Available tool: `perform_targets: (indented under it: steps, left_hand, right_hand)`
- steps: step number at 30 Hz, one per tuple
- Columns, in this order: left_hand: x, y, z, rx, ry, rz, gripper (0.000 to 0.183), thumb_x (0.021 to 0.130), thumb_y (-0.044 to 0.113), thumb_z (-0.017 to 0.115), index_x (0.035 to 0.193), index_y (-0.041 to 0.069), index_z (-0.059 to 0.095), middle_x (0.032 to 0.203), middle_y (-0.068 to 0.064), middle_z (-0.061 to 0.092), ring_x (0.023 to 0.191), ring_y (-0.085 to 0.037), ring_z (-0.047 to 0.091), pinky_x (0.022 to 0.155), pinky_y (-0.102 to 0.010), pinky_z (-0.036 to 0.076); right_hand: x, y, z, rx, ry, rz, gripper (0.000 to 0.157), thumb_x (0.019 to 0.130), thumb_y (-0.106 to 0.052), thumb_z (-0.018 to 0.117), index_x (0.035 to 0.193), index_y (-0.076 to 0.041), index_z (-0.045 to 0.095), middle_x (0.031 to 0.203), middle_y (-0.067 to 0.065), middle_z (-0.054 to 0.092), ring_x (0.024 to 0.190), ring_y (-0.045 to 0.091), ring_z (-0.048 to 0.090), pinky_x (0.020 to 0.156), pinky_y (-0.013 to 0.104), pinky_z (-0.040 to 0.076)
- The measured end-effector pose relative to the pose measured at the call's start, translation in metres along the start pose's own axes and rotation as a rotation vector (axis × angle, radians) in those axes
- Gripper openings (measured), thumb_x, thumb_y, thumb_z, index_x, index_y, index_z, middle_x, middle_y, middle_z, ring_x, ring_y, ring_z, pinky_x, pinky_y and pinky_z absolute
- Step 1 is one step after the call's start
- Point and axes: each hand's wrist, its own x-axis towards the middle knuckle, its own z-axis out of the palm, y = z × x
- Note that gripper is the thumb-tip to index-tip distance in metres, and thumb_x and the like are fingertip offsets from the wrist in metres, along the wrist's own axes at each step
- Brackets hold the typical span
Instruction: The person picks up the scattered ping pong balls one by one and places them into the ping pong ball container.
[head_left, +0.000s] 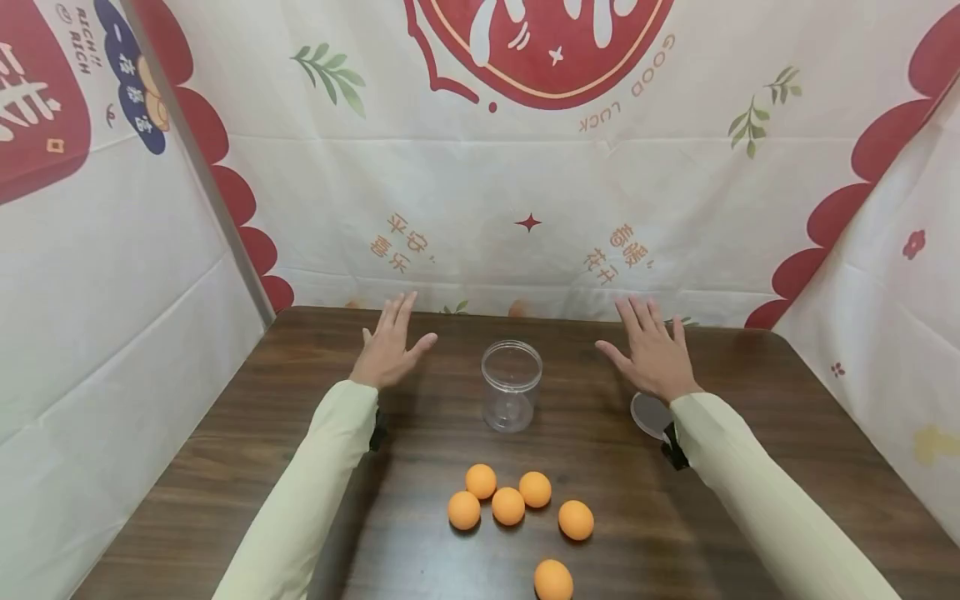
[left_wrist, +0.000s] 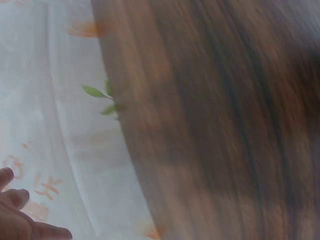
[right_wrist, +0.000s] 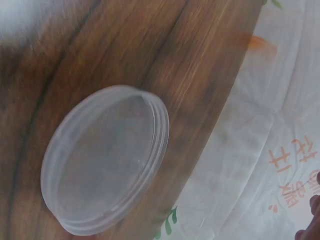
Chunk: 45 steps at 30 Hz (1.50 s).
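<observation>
A clear plastic jar (head_left: 512, 392) stands upright, without a lid, between the two hands in the head view. Left of it is my left hand (head_left: 390, 346), fingers spread and straight, holding nothing. My right hand (head_left: 651, 354), also spread with straight fingers, hovers to the right of the jar. Below the right wrist lies a round clear lid (right_wrist: 105, 160), partly hidden by the hand and sleeve in the head view. In front of the jar, several orange balls rest on the table, among them a middle ball (head_left: 508, 506) and a nearest ball (head_left: 553, 579).
The dark wooden table (head_left: 225, 467) ends at the back against a white printed cloth (head_left: 480, 183). Cloth panels also rise at the left (head_left: 120, 333) and right sides. A dark band (head_left: 674, 447) sits at the right wrist.
</observation>
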Motion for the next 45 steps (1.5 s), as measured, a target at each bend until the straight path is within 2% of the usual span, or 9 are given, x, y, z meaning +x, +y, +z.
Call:
perform_targets:
  steps: [3,7,10,13,16,21,28,38,45]
  left_hand:
    - [-0.003,0.008,0.001,-0.032,-0.02,0.013,0.074,0.087,0.059,0.038,0.145,0.026,0.005,0.15,-0.007,0.011,0.136,-0.032,0.008,0.092,-0.071,0.016]
    - [-0.006,0.018,0.002,-0.11,-0.057,0.04,0.073,0.087,0.06,0.036,0.144,0.027,0.007,0.149,-0.005,0.013,0.135,-0.031,0.013,0.094,-0.069,0.016]
    - [-0.008,0.021,0.002,-0.22,-0.11,0.055,0.07,0.087,0.061,0.034,0.143,0.027,0.012,0.147,-0.006,0.019,0.133,-0.029,0.02,0.097,-0.064,0.019]
    - [-0.01,0.022,0.002,-0.332,-0.163,0.062,0.065,0.089,0.057,0.035,0.142,0.025,0.018,0.144,-0.01,0.027,0.131,-0.029,0.027,0.1,-0.057,0.024]
    - [-0.011,0.023,0.003,-0.427,-0.232,0.065,0.062,0.09,0.051,0.04,0.141,0.022,0.02,0.141,-0.013,0.031,0.129,-0.03,0.029,0.099,-0.053,0.029]
    - [-0.011,0.035,0.01,-0.528,-0.338,0.089,0.067,0.086,0.045,0.053,0.14,0.022,0.021,0.138,-0.015,0.034,0.127,-0.032,0.033,0.099,-0.049,0.032]
    - [-0.014,0.057,0.026,-0.534,-0.423,0.116,0.077,0.08,0.044,0.062,0.141,0.024,0.02,0.138,-0.011,0.036,0.128,-0.024,0.034,0.1,-0.045,0.032]
    - [-0.005,0.068,0.034,-0.568,-0.408,0.141,0.078,0.076,0.042,0.067,0.139,0.029,0.023,0.137,-0.006,0.038,0.126,-0.019,0.036,0.1,-0.046,0.032]
    - [-0.002,0.07,0.041,-0.54,-0.418,0.142,0.083,0.074,0.043,0.068,0.14,0.021,0.024,0.138,-0.004,0.037,0.126,-0.021,0.036,0.099,-0.045,0.033]
  right_hand:
    - [-0.01,-0.001,0.0,0.033,0.009,0.004,0.075,0.089,-0.058,0.035,0.145,-0.018,0.006,0.148,0.016,0.014,0.132,0.04,0.013,0.1,0.063,0.004]
    - [-0.024,-0.004,-0.002,0.07,0.062,-0.026,0.07,0.091,-0.048,0.04,0.144,-0.01,0.013,0.144,0.021,0.021,0.129,0.041,0.021,0.097,0.063,0.015]
    - [-0.033,-0.008,-0.003,0.079,0.117,-0.083,0.067,0.091,-0.04,0.046,0.142,-0.004,0.02,0.14,0.024,0.028,0.123,0.042,0.031,0.093,0.061,0.026]
    - [-0.044,-0.018,0.001,0.081,0.133,-0.126,0.065,0.09,-0.036,0.05,0.139,0.0,0.025,0.136,0.025,0.032,0.112,0.042,0.043,0.086,0.058,0.036]
    - [-0.057,-0.031,0.005,0.105,0.105,-0.137,0.064,0.09,-0.035,0.05,0.138,0.0,0.026,0.136,0.024,0.033,0.105,0.04,0.049,0.082,0.055,0.041]
    - [-0.082,-0.05,0.011,0.184,0.063,-0.147,0.062,0.089,-0.034,0.052,0.136,-0.001,0.029,0.135,0.022,0.035,0.113,0.038,0.045,0.085,0.053,0.041]
    - [-0.116,-0.075,0.013,0.312,0.006,-0.175,0.054,0.087,-0.028,0.058,0.131,-0.004,0.039,0.132,0.016,0.04,0.116,0.031,0.045,0.089,0.049,0.04]
    - [-0.143,-0.105,0.01,0.318,-0.089,-0.182,0.047,0.081,-0.03,0.064,0.122,-0.013,0.05,0.127,0.001,0.046,0.112,0.014,0.05,0.083,0.036,0.047]
    - [-0.155,-0.115,0.01,0.3,-0.14,-0.188,0.044,0.077,-0.032,0.068,0.115,-0.016,0.054,0.117,-0.005,0.051,0.1,0.007,0.054,0.071,0.029,0.05]
